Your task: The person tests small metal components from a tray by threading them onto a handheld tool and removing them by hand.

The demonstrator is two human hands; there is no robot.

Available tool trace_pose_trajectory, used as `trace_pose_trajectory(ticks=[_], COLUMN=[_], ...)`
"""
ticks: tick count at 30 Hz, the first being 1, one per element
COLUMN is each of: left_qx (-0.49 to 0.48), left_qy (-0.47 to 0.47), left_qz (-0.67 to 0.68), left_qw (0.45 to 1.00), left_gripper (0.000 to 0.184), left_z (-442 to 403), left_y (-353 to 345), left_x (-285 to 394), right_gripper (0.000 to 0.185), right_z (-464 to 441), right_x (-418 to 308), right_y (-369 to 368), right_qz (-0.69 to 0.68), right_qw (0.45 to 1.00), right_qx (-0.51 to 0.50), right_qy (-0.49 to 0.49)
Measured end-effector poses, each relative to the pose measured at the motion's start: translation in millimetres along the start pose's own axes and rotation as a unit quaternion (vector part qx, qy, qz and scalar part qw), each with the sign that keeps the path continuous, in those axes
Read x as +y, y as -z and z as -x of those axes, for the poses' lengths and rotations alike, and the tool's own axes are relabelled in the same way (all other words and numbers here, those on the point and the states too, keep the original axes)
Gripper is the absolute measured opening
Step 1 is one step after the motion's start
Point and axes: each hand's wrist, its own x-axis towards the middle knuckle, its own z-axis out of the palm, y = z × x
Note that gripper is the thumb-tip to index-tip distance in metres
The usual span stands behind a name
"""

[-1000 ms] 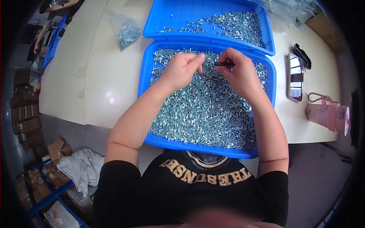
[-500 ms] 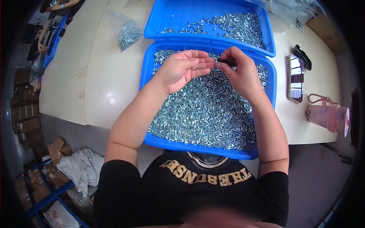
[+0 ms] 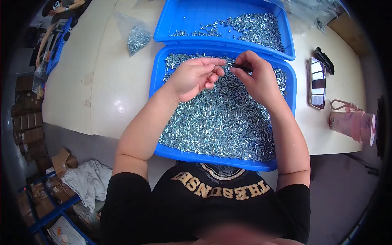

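Observation:
Above the near blue tray (image 3: 152, 81) I have both hands raised. My right hand (image 3: 261, 77) pinches a slim black pen-like tool (image 3: 243, 67), its thin tip pointing toward my left hand (image 3: 195, 78). The left thumb presses against the index finger, which stretches toward that tip, while the other fingers curl in. A tiny bright spot shows at the left thumb tip, too small to name. Underneath, a deep layer of small shiny metal cylinders (image 3: 220, 122) fills the near tray.
Behind stands a second blue tray (image 3: 192, 14) with more metal cylinders heaped at its right. A clear bag of parts (image 3: 139, 40) lies left. On the right are a phone (image 3: 317, 83), a black case (image 3: 325, 61) and a pink cup (image 3: 352, 124). Another person's arm (image 3: 45, 41) shows far left.
My left fingers, which were stretched out, have curled in, with the thumb now against the index finger. My right hand keeps the black tool and has barely moved.

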Motion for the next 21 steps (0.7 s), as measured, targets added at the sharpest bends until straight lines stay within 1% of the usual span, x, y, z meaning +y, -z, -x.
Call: trace_pose_trajectory(ticks=[1,3,4,6,7,9,10,12,14,16,18,21], left_qx=[0.0,-0.005,-0.004,0.045,0.045,0.05,0.05,0.102,0.113,0.122,0.137,0.129], left_qy=[0.0,-0.028,-0.028,-0.056,-0.056,-0.096,-0.096,-0.162,-0.176,-0.19,-0.197,-0.209], left_qz=[0.0,-0.061,-0.061,-0.116,-0.116,-0.165,-0.165,-0.277,-0.28,-0.284,-0.277,-0.291], left_qw=[1.0,0.998,0.998,0.991,0.991,0.98,0.98,0.942,0.937,0.932,0.93,0.924], left_gripper=[0.029,0.025,0.025,0.023,0.023,0.016,0.016,0.011,0.01,0.009,0.011,0.012], left_z=[-1,-3,-3,-2,-3,-3,-3,-5,-5,-6,-8,-8], left_y=[1,2,1,-3,-3,-3,-3,-3,-2,-1,0,0], left_x=[0,0,0,-1,-1,-2,-4,-9,-11,-12,-14,-14], right_gripper=[0.019,0.019,0.018,0.017,0.016,0.016,0.015,0.015,0.014,0.014,0.014,0.014], right_z=[0,0,0,1,1,1,2,3,3,4,4,4], right_x=[0,-1,-2,-2,-3,-7,-8,-10,-11,-12,-16,-17], right_y=[0,1,1,1,1,1,2,0,1,2,4,4], right_qz=[-0.001,0.007,0.014,0.016,0.019,0.028,0.037,0.046,0.054,0.1,0.105,0.108], right_qw=[1.0,1.0,1.0,1.0,1.0,1.0,0.999,0.999,0.998,0.993,0.993,0.992], right_qx=[-0.002,-0.005,-0.008,-0.006,-0.004,-0.008,-0.012,-0.007,-0.002,0.012,0.018,0.022], right_qy=[0.003,0.0,-0.003,0.0,0.003,0.002,0.001,0.009,0.018,0.065,0.06,0.061])
